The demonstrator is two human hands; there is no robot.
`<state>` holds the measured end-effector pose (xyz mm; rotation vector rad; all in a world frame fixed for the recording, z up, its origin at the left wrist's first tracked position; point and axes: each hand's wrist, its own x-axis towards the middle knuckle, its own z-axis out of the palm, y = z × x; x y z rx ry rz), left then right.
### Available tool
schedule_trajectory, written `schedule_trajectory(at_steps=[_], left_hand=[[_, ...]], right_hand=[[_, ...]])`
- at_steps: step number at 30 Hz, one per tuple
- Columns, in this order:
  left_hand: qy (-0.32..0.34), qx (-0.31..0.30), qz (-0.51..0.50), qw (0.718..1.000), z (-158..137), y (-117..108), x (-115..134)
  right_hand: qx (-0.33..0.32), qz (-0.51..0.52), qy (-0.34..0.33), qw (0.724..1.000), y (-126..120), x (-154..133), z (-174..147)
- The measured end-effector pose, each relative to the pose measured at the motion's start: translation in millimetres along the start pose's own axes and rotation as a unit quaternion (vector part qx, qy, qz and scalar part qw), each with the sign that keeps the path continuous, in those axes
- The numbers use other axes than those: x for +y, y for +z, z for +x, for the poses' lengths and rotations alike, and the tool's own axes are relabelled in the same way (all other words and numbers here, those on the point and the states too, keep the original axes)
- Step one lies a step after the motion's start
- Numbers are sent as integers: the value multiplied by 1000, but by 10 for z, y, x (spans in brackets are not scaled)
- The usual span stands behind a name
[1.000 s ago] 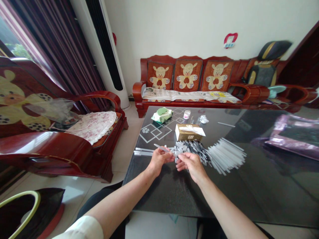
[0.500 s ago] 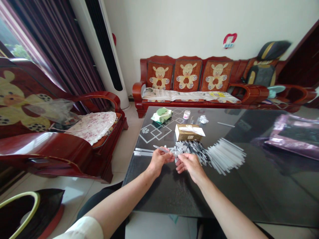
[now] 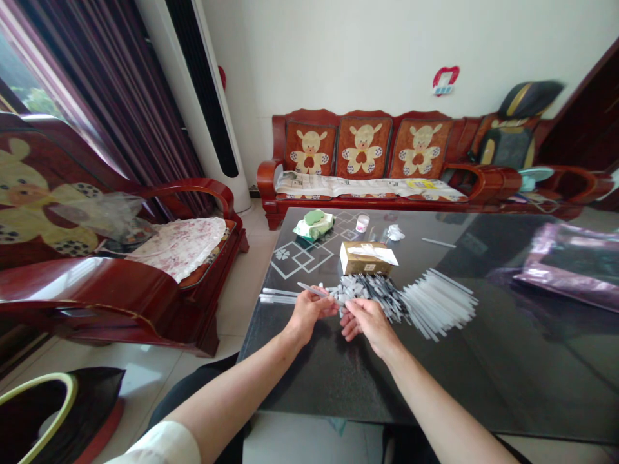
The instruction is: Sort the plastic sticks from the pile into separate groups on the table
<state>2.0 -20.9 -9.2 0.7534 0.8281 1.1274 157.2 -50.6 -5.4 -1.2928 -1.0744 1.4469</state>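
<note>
A slim whitish pen point(image 3: 310, 289) slants between my two hands above the dark table. My left hand point(image 3: 308, 314) is closed around its middle, the pointed end sticking out to the left. With thumb and forefinger, my right hand point(image 3: 371, 322) pinches at its other end, the lower fingers loosely curled. Whether a separate small part sits in that pinch is hidden. Just beyond my hands lies a heap of small white, grey and black pen parts point(image 3: 374, 290). Right of it fans out a bundle of translucent white tubes point(image 3: 440, 303). Several pens point(image 3: 276, 296) lie at the left edge.
Behind the heap stands a tissue box point(image 3: 365, 263). Farther back are a wet-wipe pack point(image 3: 314, 224), a small white jar point(image 3: 362, 223), crumpled tissue point(image 3: 395, 232) and a single pen point(image 3: 438, 242). A purple plastic package point(image 3: 570, 277) lies at right. A wooden armchair point(image 3: 213, 303) stands left.
</note>
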Motion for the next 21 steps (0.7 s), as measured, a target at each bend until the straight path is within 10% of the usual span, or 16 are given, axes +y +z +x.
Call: schedule_trajectory(at_steps=[21], left_hand=[[-7,-17,13,1000,27,-17,-8]], right_hand=[[-25,-21,0,999,-35,4,3]])
